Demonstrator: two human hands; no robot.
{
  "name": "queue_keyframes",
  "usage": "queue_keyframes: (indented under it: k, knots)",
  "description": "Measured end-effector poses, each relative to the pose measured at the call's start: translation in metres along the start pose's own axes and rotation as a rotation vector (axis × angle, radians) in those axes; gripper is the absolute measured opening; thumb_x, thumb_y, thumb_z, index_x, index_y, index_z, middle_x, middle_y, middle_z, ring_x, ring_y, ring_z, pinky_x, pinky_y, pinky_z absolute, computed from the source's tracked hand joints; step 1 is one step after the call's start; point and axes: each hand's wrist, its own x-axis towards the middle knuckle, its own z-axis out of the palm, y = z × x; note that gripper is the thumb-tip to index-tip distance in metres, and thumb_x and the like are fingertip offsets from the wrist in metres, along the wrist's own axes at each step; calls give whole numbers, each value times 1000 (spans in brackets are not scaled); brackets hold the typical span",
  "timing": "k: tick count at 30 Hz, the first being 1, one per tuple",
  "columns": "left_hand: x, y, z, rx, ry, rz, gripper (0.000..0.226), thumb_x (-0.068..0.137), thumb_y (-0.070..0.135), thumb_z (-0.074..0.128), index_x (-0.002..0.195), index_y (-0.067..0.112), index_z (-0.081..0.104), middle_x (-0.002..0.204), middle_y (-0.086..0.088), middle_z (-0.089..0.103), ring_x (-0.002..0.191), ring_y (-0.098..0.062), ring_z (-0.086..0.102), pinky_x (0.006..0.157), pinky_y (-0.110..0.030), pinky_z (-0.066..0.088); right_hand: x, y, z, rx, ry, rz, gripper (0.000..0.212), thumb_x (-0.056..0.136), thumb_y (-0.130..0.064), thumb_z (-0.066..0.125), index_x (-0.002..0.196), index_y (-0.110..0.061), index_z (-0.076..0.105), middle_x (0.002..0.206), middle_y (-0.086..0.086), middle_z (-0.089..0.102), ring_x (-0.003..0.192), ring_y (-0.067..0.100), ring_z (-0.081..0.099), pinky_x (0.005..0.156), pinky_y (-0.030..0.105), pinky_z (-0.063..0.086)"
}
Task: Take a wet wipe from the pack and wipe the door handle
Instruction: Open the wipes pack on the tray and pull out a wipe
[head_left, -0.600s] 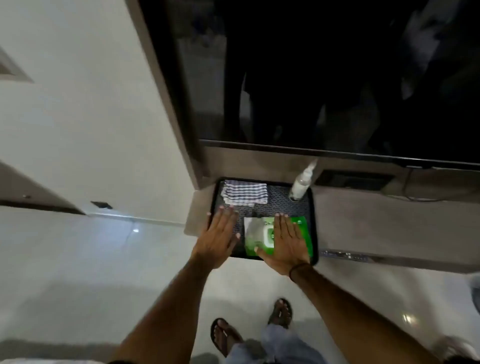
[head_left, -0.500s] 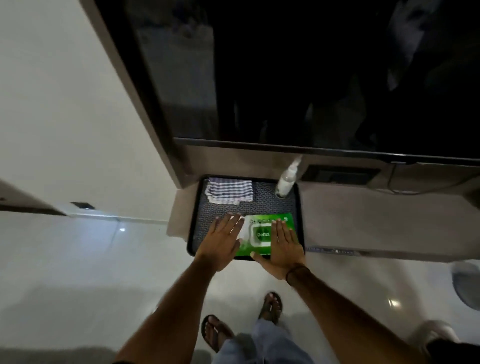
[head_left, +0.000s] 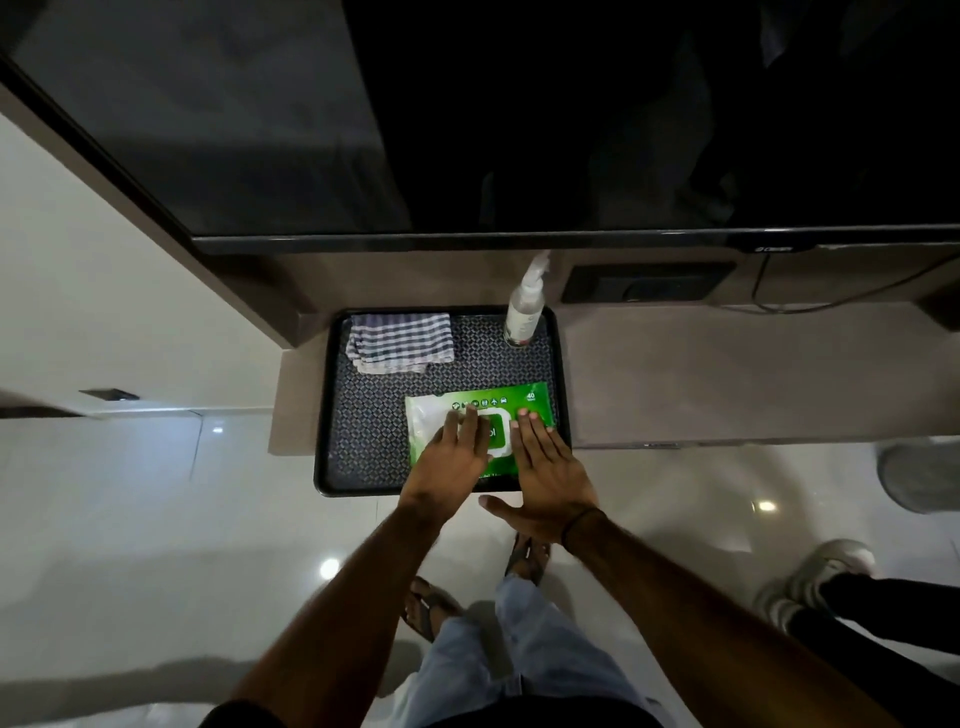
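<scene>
A green wet wipe pack (head_left: 524, 402) with a white lid lies at the front right of a black patterned tray (head_left: 374, 426) on a shelf. My left hand (head_left: 454, 457) rests flat on the pack's left half, fingers over the lid. My right hand (head_left: 545, 467) lies flat on the pack's right half, thumb spread out over the tray's front edge. Neither hand grips anything. No door handle is in view.
A folded checked cloth (head_left: 400, 343) lies at the tray's back left. A white pump bottle (head_left: 524, 306) stands at its back right. A dark screen (head_left: 519, 119) hangs above the shelf. Another person's shoes (head_left: 810, 582) stand on the floor at right.
My left hand has slid right from the tray onto the pack's lid. The view has shifted so the tray sits further right and lower.
</scene>
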Motion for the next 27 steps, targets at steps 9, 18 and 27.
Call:
queue_keyframes:
  k: [9, 18, 27]
  knots:
    - [-6, -4, -3, 333, 100, 104, 57, 87, 22, 81, 134, -7, 66, 132, -33, 66, 118, -50, 67, 93, -48, 62, 5, 0, 1, 25, -62, -12, 121, 80, -86, 27, 154, 1, -11, 166, 20, -13, 153, 31, -12, 126, 46, 4]
    - [2, -19, 5, 539, 120, 325, 49, 108, 0, 37, 148, -26, 29, 146, -50, 40, 132, -65, 46, 112, -63, 43, 5, -2, 1, 19, -84, -12, 121, 81, -84, 31, 154, 3, -13, 165, 21, -14, 153, 33, -13, 126, 47, 3]
    - [1, -25, -34, 231, 45, 240, 39, 74, -5, 79, 111, -13, 74, 101, -32, 77, 86, -40, 79, 52, -42, 65, 4, -1, -2, -24, -87, -36, 123, 80, -84, 33, 153, 4, -12, 164, 24, -15, 153, 36, -12, 126, 48, 2]
